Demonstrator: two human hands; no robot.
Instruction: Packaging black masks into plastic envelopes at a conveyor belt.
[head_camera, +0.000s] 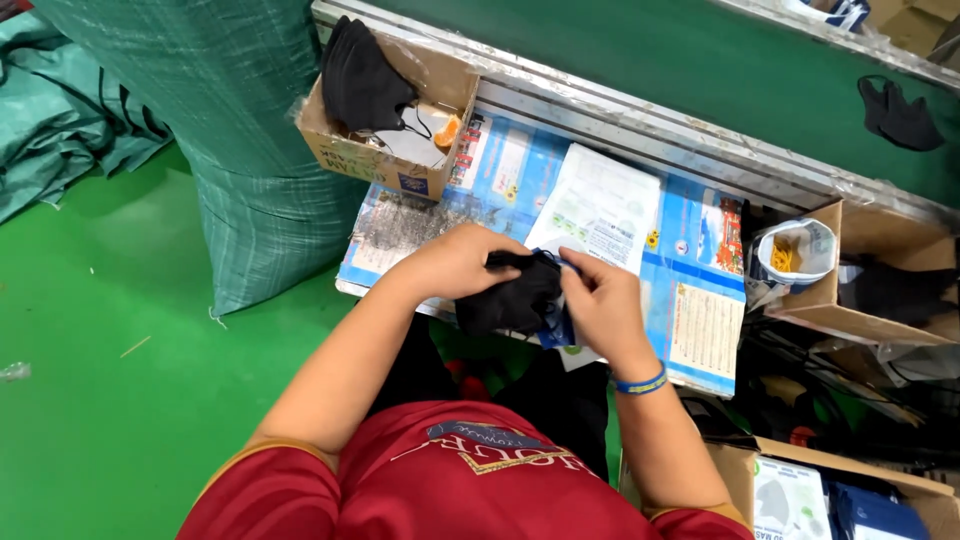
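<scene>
Over the blue printed work surface (690, 300), the left hand (455, 262) and right hand (600, 300) pinch a stack of black face masks (510, 298) between them, fingers closed on it, seemingly easing it into a blue-edged packet (555, 325) for support.

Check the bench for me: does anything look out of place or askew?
One black mask lies alone on the green belt, apart from the stack in the cardboard box. Both hands, left hand and right hand, grip black masks.

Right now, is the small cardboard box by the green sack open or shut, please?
Open: the cardboard box has no lid, and black masks stick out above its rim.
</scene>
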